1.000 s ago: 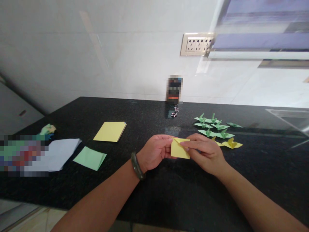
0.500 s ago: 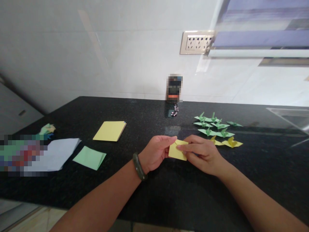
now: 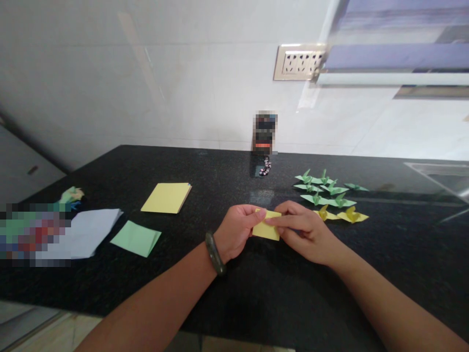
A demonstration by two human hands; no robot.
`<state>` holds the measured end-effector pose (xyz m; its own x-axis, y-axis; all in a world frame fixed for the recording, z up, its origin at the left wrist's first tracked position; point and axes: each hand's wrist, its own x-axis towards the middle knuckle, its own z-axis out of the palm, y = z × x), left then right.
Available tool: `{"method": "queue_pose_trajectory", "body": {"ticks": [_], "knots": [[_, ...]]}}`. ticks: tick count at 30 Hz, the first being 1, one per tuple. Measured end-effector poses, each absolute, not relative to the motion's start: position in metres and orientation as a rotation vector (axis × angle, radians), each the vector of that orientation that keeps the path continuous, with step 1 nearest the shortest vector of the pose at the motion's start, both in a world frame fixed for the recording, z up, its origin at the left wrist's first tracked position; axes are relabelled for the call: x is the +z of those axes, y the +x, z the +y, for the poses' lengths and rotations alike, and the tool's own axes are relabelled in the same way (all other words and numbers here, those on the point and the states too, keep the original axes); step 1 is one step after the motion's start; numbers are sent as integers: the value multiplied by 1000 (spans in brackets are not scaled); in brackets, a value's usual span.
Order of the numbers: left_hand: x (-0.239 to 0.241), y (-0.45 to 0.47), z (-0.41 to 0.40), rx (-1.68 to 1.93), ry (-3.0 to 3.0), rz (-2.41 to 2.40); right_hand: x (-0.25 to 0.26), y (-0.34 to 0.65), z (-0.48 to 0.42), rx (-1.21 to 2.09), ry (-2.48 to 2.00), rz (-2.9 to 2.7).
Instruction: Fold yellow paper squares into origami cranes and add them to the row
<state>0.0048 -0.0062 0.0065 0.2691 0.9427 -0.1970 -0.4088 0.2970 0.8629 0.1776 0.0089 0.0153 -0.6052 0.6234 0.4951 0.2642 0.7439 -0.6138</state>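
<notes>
Fingers (image 3: pixel 256 215) of the left hand (image 3: pixel 236 231) pinched on the left edge of a small folded yellow paper (image 3: pixel 266 229); fingers of the right hand (image 3: pixel 306 232) pressed along its top and right side, forefinger laid flat across it. Paper held between both hands just above the black bench (image 3: pixel 278 303), near its middle. Dark bangle (image 3: pixel 215 246) on the left wrist.

Just beyond the right hand, two yellow folded cranes (image 3: pixel 344 214) on the bench, and behind them a cluster of green folded cranes (image 3: pixel 324 190), none touching the hands. To the left, well apart from the hands, a stack of yellow sheets (image 3: pixel 166 198), a loose green sheet (image 3: pixel 136 238) and a pale blue sheet (image 3: pixel 91 232), the last partly under a blurred patch. At the far left edge, a small crumpled paper figure (image 3: pixel 72 194). Against the wall, a blurred dark object (image 3: pixel 264 134) with a beaded string (image 3: pixel 264 167) below it. Socket panel (image 3: pixel 297 62) on the wall above. Nothing lying between the hands and the near edge of the bench.
</notes>
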Motion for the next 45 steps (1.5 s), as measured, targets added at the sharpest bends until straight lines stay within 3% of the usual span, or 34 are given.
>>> {"method": "queue_pose_trajectory", "body": {"ticks": [4, 7, 22, 34, 45], "knots": [[6, 5, -5, 1108, 825, 906, 12, 173, 9, 986, -997, -1748], [5, 5, -5, 1116, 873, 928, 9, 168, 9, 1142, -1167, -1713], [4, 4, -4, 1099, 827, 840, 3, 166, 9, 1297, -1193, -1758], [10, 10, -11, 1082, 1040, 1145, 2, 163, 5, 1227, -1197, -1825], [4, 7, -7, 1065, 857, 945, 6, 166, 7, 1409, -1116, -1726]]}}
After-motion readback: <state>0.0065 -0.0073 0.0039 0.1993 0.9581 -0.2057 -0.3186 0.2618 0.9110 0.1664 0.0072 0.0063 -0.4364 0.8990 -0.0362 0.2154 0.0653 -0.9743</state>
